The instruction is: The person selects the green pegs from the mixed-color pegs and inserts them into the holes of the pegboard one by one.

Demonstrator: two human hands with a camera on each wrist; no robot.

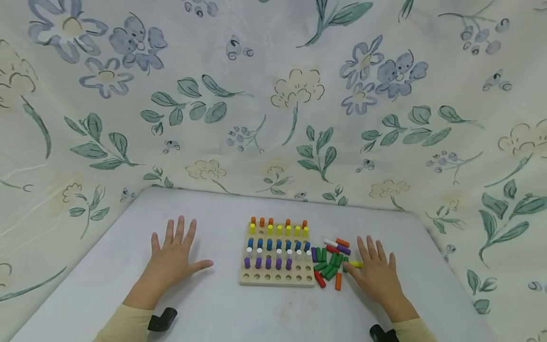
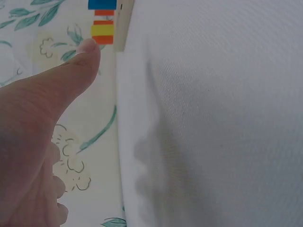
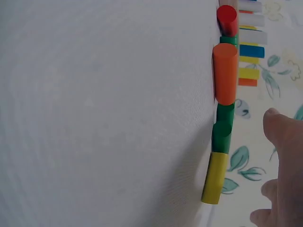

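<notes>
A wooden pegboard point(image 1: 278, 282) stands on the white table, with coloured pegs upright in rows. From back to front run orange, yellow, blue, white and purple pegs point(image 1: 268, 263); bare holes show along the front edge. My left hand point(image 1: 171, 259) is spread over the table left of the board, its thumb pointing toward it. Fingers splayed, my right hand point(image 1: 378, 273) is beside a loose pile of pegs, its thumb overlapping the pile's edge in the head view. Green pegs point(image 1: 331, 271) make up most of that pile. In the right wrist view, an orange peg point(image 3: 225, 73) and a yellow peg point(image 3: 215, 178) lie near the thumb.
Red, purple, white and orange pegs point(image 1: 338, 281) also lie loose, close against the board's right side. The white table point(image 1: 205, 304) ends at a flowered cloth point(image 1: 256, 133) rising behind and at both sides. Dark wrist straps point(image 1: 163, 319) sit near both cuffs.
</notes>
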